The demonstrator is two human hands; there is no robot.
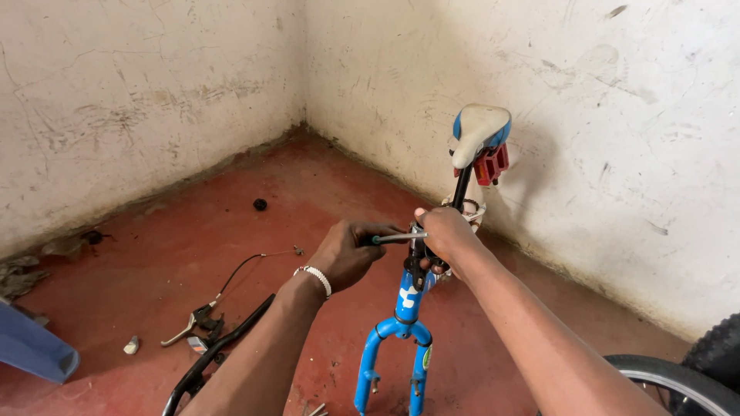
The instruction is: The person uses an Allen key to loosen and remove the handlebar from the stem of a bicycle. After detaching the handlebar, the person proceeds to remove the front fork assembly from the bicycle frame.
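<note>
Left hand [348,253] gripping tool [397,238], shaft horizontal; right hand [445,233] clasping blue frame [406,300], fork [391,362] pointing toward viewer.

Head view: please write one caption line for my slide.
Left hand drives a green-handled screwdriver into the blue bicycle frame steadied by the right hand.
</note>
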